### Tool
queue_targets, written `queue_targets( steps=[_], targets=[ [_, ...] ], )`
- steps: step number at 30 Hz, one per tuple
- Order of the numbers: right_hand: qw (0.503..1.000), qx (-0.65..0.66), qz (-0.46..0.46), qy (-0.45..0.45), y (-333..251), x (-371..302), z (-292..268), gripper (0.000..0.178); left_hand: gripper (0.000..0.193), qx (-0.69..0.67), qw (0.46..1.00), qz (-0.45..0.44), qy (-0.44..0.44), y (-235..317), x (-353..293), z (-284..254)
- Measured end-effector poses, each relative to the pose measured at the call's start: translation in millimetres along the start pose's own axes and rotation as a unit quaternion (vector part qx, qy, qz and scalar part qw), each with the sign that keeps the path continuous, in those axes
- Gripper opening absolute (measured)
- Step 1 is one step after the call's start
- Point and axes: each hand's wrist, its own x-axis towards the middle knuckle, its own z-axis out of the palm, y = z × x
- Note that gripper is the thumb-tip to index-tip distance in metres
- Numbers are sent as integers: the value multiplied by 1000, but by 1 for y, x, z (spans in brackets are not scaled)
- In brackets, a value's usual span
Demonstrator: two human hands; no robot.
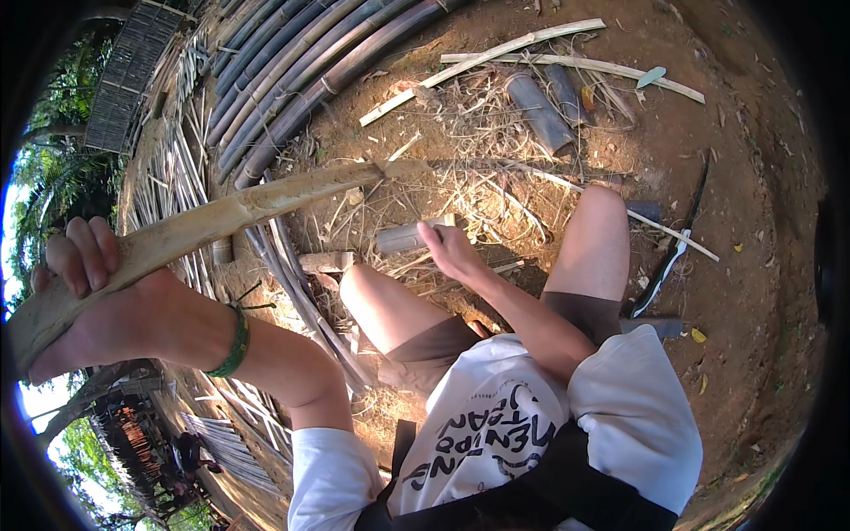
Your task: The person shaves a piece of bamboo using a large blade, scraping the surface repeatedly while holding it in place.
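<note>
A long split bamboo strip (239, 208) slants from the lower left toward the middle, pale and bowed, with a node ridge near its far part. My left hand (88, 283), raised at the far left, is closed around its near end; a green woven band circles that wrist. Between my knees, my right hand (456, 252) is closed with the thumb pointing up. It is beside a short bamboo piece (403, 237) and overlaps its right end; what lies inside its fingers is hidden. Dry bamboo shavings (496, 203) cover the ground beyond my right hand.
Whole bamboo poles (301, 80) lie stacked at the upper left. Two thin pale strips (496, 66) and a short dark bamboo section (540, 111) lie ahead. On the right, a long black and white tool (664, 270) rests on brown soil. A thatched shelter (133, 442) stands at lower left.
</note>
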Motion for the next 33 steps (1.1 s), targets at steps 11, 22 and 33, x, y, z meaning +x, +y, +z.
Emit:
queue_targets(
  steps=[11, 22, 33],
  targets=[
    [993, -47, 101, 42, 92, 36, -7, 79, 84, -64, 998, -5, -12, 4, 1, -1],
    [959, -64, 275, 38, 127, 57, -6, 82, 71, -30, 999, 29, 29, 0, -2, 2],
    [987, 159, -16, 31, -91, -32, -24, 60, 56, 114, 982, 125, 83, -8, -5, 46]
  ],
)
